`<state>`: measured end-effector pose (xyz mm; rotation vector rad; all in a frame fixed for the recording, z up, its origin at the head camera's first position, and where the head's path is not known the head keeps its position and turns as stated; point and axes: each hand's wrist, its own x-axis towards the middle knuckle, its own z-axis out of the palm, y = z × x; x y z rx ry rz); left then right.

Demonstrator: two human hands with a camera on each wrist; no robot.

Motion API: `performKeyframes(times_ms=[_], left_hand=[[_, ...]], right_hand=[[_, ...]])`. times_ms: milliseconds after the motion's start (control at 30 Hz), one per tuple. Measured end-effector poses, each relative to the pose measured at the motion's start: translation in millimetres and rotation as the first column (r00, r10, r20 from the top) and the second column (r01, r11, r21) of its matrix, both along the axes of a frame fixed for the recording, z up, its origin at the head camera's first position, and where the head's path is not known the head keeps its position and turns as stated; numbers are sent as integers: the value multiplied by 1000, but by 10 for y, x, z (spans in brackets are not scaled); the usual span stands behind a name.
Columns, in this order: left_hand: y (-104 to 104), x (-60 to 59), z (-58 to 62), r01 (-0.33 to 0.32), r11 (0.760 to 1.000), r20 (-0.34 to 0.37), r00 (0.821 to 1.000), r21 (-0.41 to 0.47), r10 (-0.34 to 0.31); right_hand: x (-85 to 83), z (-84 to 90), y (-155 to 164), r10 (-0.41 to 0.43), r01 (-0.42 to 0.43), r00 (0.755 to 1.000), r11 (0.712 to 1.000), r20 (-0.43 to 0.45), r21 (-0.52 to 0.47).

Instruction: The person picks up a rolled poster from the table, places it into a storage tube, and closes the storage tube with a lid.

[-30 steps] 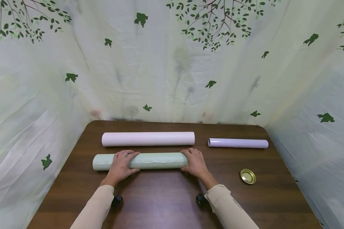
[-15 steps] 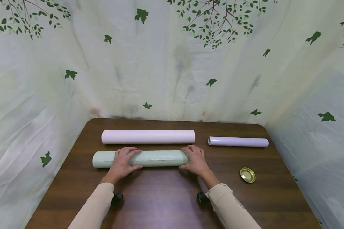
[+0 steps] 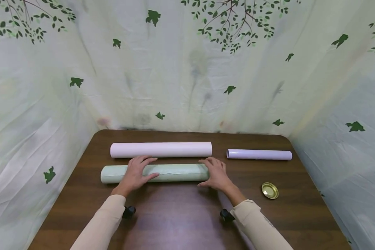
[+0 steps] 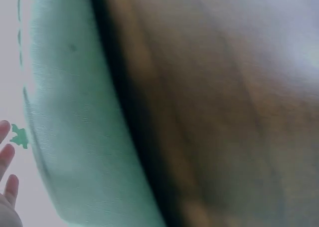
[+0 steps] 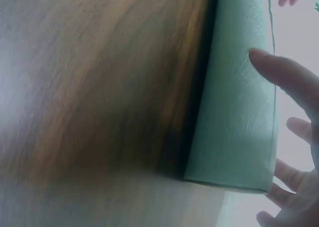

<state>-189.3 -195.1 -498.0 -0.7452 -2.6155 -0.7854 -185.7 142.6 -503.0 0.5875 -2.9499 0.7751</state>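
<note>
Both hands lie on the pale green roll point(image 3: 154, 173) near the middle of the bench point(image 3: 181, 215): the left hand point(image 3: 136, 171) flat over it with fingers straight and spread, the right hand point(image 3: 216, 172) at its right end, fingers relaxed and apart. Even palm pressure would likely keep it straight. The pink roll point(image 3: 160, 149) lies just beyond, close enough to obstruct; a lilac roll point(image 3: 259, 154) and gold lid point(image 3: 270, 190) sit well right.

Head view looks down toward 12 o'clock over the whole surface point(image 3: 181, 215); both wrist views sit close, sharing the green roll point(image 3: 175, 173).
</note>
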Motion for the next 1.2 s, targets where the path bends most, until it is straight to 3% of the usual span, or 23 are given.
performKeyframes(times_ms=[167,333,600,867,1067,1200], left_hand=[[33,-104,132,-21,1000,21,1000,-7,21],[45,-231,238,-44,997,110,993,-65,51],[22,-452,353,-54,997,199,978,-48,63],[-54,-648,373,-65,998,287,956,-10,65],[-131,-755,381,-60,998,337,939,-29,66],[-205,-817,393,-102,995,419,904,14,86]], right_hand=[[-5,68,116,55,-53,997,998,45,-44],[-67,132,324,129,-121,988,989,83,-88],[-252,218,721,161,-158,987,982,20,-99],[-433,173,1240,120,-128,990,985,-72,-113],[-497,54,1628,37,-40,999,995,-28,-87],[-556,15,1867,-60,59,998,997,1,-54]])
